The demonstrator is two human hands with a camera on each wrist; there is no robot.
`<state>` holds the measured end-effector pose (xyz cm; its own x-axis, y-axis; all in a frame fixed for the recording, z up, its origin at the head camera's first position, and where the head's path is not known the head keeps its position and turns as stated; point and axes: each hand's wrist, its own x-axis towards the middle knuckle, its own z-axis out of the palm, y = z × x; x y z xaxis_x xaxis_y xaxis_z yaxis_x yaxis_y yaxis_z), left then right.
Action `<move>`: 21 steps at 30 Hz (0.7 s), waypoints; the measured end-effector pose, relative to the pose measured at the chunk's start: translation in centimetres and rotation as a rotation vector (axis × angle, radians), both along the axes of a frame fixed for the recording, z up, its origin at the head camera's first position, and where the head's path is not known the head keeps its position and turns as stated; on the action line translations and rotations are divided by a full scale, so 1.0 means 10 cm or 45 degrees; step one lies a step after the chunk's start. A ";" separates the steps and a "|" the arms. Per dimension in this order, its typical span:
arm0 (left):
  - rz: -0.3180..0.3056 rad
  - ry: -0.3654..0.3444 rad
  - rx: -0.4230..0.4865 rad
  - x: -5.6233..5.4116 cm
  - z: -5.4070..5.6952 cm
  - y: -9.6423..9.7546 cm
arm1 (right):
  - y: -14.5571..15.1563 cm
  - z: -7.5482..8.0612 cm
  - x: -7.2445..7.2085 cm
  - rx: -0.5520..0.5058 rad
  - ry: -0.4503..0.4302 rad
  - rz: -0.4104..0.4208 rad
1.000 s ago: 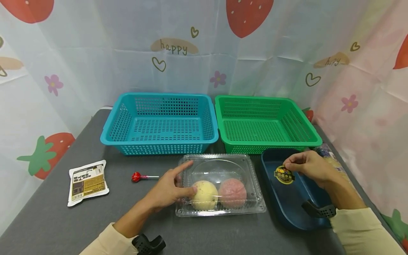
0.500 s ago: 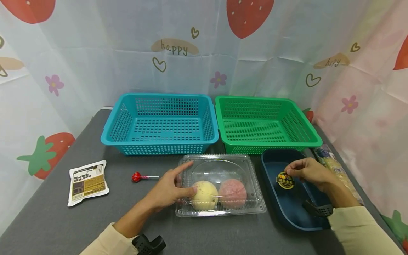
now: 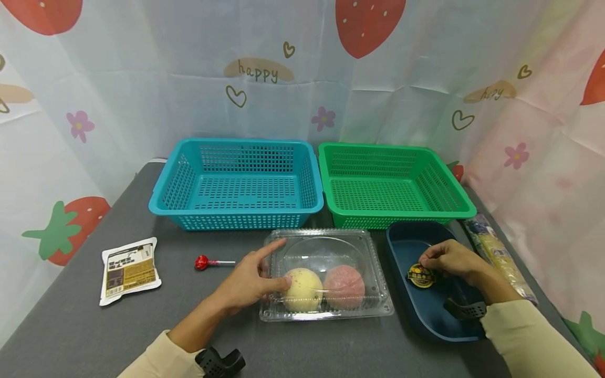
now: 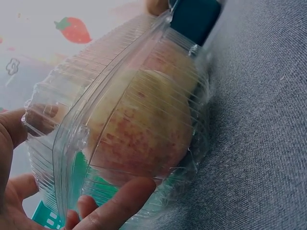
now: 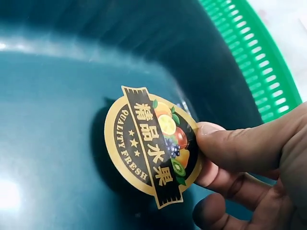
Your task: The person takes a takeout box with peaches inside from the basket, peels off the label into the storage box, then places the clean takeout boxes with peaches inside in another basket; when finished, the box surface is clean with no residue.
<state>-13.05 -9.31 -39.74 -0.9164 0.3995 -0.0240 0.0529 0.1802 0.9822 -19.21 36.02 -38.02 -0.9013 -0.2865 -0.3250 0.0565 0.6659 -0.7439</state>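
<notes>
A clear plastic clamshell box (image 3: 331,252) with two round fruits, one yellow (image 3: 304,291) and one pink (image 3: 345,287), lies mid-table. My left hand (image 3: 252,281) holds its left end, thumb on the front part of the lid and index finger stretched toward the back; the other fingers curl low at the side in the left wrist view. Over a dark blue tray (image 3: 420,315), my right hand (image 3: 451,258) pinches a round black-and-gold fruit sticker (image 5: 148,148) by its edge between thumb and fingers. The sticker's printed face, reading "Quality Fresh", shows upward.
Behind stand a blue basket (image 3: 246,212) and a green basket (image 3: 392,212), side by side. A red lollipop (image 3: 202,262) and a white-and-brown packet (image 3: 131,270) lie at left. A long clear-wrapped package (image 3: 498,257) lies along the right edge.
My right hand has moved slightly down toward me with the sticker, uncovering more of the wrapped package at right. My left hand stays on the box.
</notes>
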 end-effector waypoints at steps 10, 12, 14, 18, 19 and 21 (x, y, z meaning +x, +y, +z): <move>-0.008 -0.002 0.001 0.00 0.01 -0.01 | -0.05 -0.05 -0.01 0.058 0.032 0.048; -0.009 -0.004 0.002 -0.01 0.01 -0.01 | -0.06 -0.06 -0.01 0.070 0.050 0.046; -0.009 -0.004 0.002 -0.01 0.01 -0.01 | -0.06 -0.06 -0.01 0.079 0.066 0.040; -0.009 -0.008 0.005 0.00 0.01 0.00 | -0.06 -0.05 0.00 0.097 0.085 0.029; -0.011 -0.009 0.005 0.00 0.01 0.00 | -0.05 -0.04 0.00 0.106 0.089 0.023; -0.014 -0.013 0.010 0.00 0.02 0.00 | -0.04 -0.02 0.01 0.118 0.103 0.024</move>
